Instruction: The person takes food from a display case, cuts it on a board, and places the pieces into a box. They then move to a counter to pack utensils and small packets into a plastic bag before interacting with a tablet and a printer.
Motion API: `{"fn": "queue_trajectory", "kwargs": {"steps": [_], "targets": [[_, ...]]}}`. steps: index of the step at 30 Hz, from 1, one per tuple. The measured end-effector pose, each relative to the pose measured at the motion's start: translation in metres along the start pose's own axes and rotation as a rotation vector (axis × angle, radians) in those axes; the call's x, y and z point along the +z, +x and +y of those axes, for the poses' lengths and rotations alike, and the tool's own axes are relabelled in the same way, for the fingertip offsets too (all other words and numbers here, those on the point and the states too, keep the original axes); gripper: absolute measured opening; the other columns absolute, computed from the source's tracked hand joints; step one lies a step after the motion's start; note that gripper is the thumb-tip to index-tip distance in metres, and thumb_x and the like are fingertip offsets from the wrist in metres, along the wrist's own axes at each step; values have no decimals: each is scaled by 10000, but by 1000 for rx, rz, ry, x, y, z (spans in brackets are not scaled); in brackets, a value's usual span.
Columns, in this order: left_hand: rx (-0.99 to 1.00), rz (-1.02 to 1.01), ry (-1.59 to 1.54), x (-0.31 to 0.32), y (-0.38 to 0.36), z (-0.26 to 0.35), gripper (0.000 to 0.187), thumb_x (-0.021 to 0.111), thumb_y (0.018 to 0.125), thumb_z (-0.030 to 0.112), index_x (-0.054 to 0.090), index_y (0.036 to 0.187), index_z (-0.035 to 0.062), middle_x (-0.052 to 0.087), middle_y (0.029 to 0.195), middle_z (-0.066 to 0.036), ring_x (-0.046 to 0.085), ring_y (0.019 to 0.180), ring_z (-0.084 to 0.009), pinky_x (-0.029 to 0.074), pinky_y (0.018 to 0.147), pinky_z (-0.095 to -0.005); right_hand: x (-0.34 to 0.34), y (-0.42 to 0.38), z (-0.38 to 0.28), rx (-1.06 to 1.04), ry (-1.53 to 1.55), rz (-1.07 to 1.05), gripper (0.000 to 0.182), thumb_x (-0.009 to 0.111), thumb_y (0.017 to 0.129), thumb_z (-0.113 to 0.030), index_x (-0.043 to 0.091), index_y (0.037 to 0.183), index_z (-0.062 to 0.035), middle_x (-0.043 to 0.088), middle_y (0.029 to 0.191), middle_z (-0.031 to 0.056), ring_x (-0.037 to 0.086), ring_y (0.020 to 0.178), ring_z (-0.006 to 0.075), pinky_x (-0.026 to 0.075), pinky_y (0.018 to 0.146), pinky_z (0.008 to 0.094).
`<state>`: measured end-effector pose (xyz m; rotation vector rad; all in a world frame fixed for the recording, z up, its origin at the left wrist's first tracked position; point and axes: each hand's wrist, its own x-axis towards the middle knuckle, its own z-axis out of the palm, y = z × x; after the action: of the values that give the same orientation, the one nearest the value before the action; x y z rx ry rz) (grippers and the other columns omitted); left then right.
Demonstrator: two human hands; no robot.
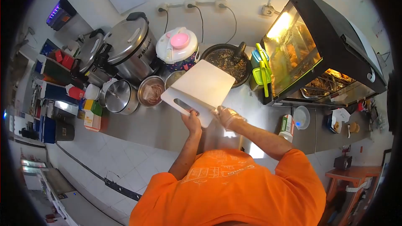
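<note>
A white cutting board [204,81] with a long handle slot is held tilted in front of my body, above the steel counter. My left hand [191,121], bare, is closed on its lower edge just below the slot, the fingers partly hidden. In a clear plastic glove, my right hand [228,117] grips the board's right edge near the lower corner. Behind the board stand a black stone mortar [229,62] with a dark mix and a pestle, and a steel bowl [151,91].
Large Miyako pressure cookers [130,44] and a lidded pot [119,96] stand left. A white rice cooker [177,44] is at the wall. To the right are a lit food display case [318,50], green tongs [264,71] and a carton [287,127]. The steel counter's [157,127] front edge is near my body.
</note>
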<state>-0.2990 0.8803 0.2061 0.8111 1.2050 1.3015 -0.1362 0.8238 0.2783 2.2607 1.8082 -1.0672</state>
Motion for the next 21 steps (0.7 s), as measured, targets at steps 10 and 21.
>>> {"fn": "queue_trajectory", "kwargs": {"steps": [10, 21], "targets": [[15, -25, 33, -7, 5, 34, 172, 510, 746, -34, 496, 915, -11, 552, 930, -100, 557, 813, -186, 483, 715, -313, -44, 98, 136, 228, 76, 325, 483, 343, 1025, -391, 571, 1267, -41, 628, 1228, 205, 603, 1142, 373, 480, 964, 479], [-124, -211, 426, -201, 8, 229, 301, 507, 673, -50, 510, 969, 4, 606, 962, -134, 615, 819, -212, 525, 679, -306, 71, -8, 98, 103, 362, 357, 452, 459, 995, -431, 562, 1188, -35, 655, 1076, 232, 643, 925, 409, 508, 777, 500]]}}
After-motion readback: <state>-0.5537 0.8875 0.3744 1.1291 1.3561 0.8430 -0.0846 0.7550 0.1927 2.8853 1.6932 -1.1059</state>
